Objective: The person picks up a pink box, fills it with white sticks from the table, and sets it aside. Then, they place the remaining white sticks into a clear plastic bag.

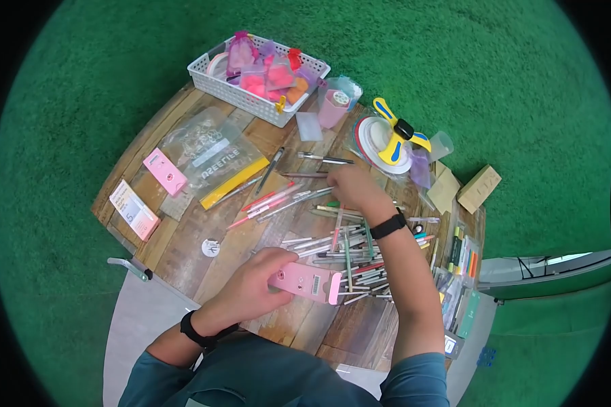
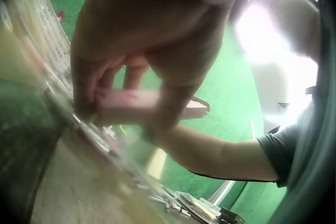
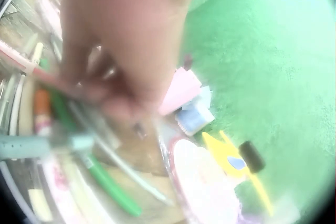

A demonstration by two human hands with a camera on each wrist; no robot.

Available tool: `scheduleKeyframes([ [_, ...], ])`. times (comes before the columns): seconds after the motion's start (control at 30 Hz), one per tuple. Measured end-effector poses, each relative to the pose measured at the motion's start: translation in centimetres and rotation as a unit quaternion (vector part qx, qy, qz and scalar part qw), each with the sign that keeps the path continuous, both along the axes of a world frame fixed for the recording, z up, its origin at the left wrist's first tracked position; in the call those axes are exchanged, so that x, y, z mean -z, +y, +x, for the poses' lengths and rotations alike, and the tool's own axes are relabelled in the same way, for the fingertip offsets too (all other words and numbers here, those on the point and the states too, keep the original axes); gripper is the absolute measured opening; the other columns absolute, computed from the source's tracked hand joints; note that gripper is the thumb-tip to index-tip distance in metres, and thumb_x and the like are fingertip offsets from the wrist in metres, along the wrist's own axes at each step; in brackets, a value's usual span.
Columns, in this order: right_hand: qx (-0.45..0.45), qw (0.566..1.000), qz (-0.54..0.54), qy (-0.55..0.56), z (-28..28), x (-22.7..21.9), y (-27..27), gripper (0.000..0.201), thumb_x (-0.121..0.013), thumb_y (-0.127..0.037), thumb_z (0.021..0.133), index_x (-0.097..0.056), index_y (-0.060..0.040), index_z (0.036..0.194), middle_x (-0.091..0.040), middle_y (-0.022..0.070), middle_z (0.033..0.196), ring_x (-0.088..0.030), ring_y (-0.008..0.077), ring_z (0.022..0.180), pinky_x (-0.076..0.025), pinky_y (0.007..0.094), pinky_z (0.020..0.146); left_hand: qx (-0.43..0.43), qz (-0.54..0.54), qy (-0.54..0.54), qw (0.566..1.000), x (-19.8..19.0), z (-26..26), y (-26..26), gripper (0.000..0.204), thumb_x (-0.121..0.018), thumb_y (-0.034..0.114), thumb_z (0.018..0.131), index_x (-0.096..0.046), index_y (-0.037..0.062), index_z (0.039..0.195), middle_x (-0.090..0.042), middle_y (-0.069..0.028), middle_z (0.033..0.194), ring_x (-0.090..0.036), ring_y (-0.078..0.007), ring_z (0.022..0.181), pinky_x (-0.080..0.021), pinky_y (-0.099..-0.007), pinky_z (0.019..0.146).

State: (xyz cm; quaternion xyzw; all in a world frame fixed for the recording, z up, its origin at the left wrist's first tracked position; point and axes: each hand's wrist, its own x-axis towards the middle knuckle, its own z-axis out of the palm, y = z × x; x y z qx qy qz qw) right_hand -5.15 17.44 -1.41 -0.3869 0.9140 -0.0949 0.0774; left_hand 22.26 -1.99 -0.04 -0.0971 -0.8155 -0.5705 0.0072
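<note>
A slim pink cardboard box [image 1: 305, 281] with its right end flap open lies in the grip of my left hand [image 1: 259, 279]. Thumb and fingers press its two sides in the left wrist view. My right hand [image 1: 360, 190] reaches to the far side of a spread of pens [image 1: 360, 261], fingers curled downward. Its fingertips meet the right end of a dark slim pen [image 1: 304, 175] in the head view. A pink pen [image 3: 16, 58] runs up to those fingers in the right wrist view; I cannot tell whether they pinch a pen.
A white basket [image 1: 234, 100] with colourful pouches stands at the back. Left lie a clear zip bag [image 1: 210, 152], another pink box [image 1: 164, 171] and a white-and-pink pack [image 1: 134, 210]. Yellow-handled tool [image 1: 392, 146], plates [image 1: 370, 136] and a cardboard box [image 1: 479, 189] are at right.
</note>
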Motion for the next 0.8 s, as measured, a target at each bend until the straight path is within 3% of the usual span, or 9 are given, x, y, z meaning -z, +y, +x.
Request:
scheduleKeyframes([
  [0.1,0.037,0.996,0.079,-0.022,0.6,-1.3,-0.6,0.018,-0.066,-0.009,0.077,-0.076,-0.0083,0.092,-0.074,0.0189,0.095,-0.071,0.0404,0.096,-0.056,0.0507,0.084,0.007,0.001,-0.005,1.0,0.0,0.0,0.1,0.058,-0.079,0.007,0.079,-0.059,0.0017,0.133,-0.06,-0.0166,0.13,-0.066,-0.0325,0.112,-0.056,-0.0385,0.093],
  [0.2,-0.002,0.994,0.105,0.003,0.5,-1.5,-0.6,0.015,-0.069,-0.01,0.076,-0.075,-0.0073,0.09,-0.074,0.019,0.094,-0.07,0.0407,0.094,-0.056,0.0496,0.08,0.0,0.004,-0.011,1.0,0.0,0.3,0.0,0.058,-0.079,0.007,0.079,-0.06,0.0019,0.133,-0.06,-0.0167,0.13,-0.066,-0.0324,0.112,-0.056,-0.0383,0.093],
  [0.27,0.04,0.995,-0.001,-0.096,0.9,-2.4,0.4,0.012,-0.072,-0.012,0.08,-0.071,-0.0035,0.088,-0.073,0.0137,0.081,-0.073,0.0244,0.081,-0.056,0.0372,0.072,0.0,0.011,-0.034,0.999,0.1,0.5,-0.3,0.063,-0.085,0.009,0.075,-0.06,0.0039,0.134,-0.06,-0.016,0.133,-0.063,-0.0318,0.119,-0.052,-0.0385,0.1],
  [0.3,0.039,0.995,0.0,-0.095,1.1,-2.8,0.7,0.012,-0.072,-0.012,0.08,-0.071,-0.0035,0.088,-0.073,0.0137,0.081,-0.073,0.0244,0.081,-0.056,0.0372,0.072,-0.001,0.011,-0.034,0.999,0.1,0.5,-0.4,0.063,-0.085,0.009,0.075,-0.06,0.0039,0.134,-0.06,-0.016,0.133,-0.063,-0.0318,0.119,-0.052,-0.0385,0.1],
  [0.37,0.132,0.955,-0.097,-0.246,1.7,-3.9,1.5,0.013,-0.073,-0.014,0.086,-0.07,-0.0038,0.093,-0.071,0.0057,0.081,-0.071,0.0147,0.08,-0.054,0.0314,0.07,-0.002,0.007,-0.03,1.0,0.2,0.5,-0.5,0.064,-0.085,0.009,0.075,-0.061,0.0037,0.134,-0.06,-0.016,0.132,-0.063,-0.0315,0.119,-0.052,-0.0384,0.1],
  [0.4,0.135,0.956,-0.098,-0.243,1.8,-4.0,2.1,0.013,-0.073,-0.014,0.086,-0.07,-0.0038,0.093,-0.071,0.0057,0.081,-0.071,0.0147,0.08,-0.054,0.0314,0.07,0.001,0.008,-0.028,1.0,0.1,0.5,-0.4,0.064,-0.085,0.009,0.075,-0.061,0.0037,0.134,-0.06,-0.016,0.132,-0.063,-0.0315,0.119,-0.052,-0.0384,0.1],
  [0.47,0.127,0.907,-0.232,-0.329,2.0,-3.8,3.3,0.013,-0.07,-0.014,0.092,-0.07,-0.0036,0.099,-0.071,0.0017,0.088,-0.07,0.0119,0.085,-0.054,0.0293,0.071,0.001,0.01,-0.035,0.999,0.0,0.5,-0.2,0.064,-0.085,0.009,0.074,-0.06,0.0037,0.134,-0.06,-0.0159,0.132,-0.062,-0.0315,0.119,-0.052,-0.0384,0.1],
  [0.8,0.151,0.82,-0.334,-0.44,4.4,-3.0,6.2,0.03,-0.068,-0.013,0.097,-0.064,0.0022,0.122,-0.074,0.0068,0.104,-0.07,0.0146,0.092,-0.055,0.0298,0.083,0.012,-0.001,-0.019,1.0,0.4,1.0,0.3,0.066,-0.085,0.008,0.073,-0.06,0.0036,0.134,-0.06,-0.015,0.131,-0.063,-0.0299,0.116,-0.052,-0.0367,0.097],
])
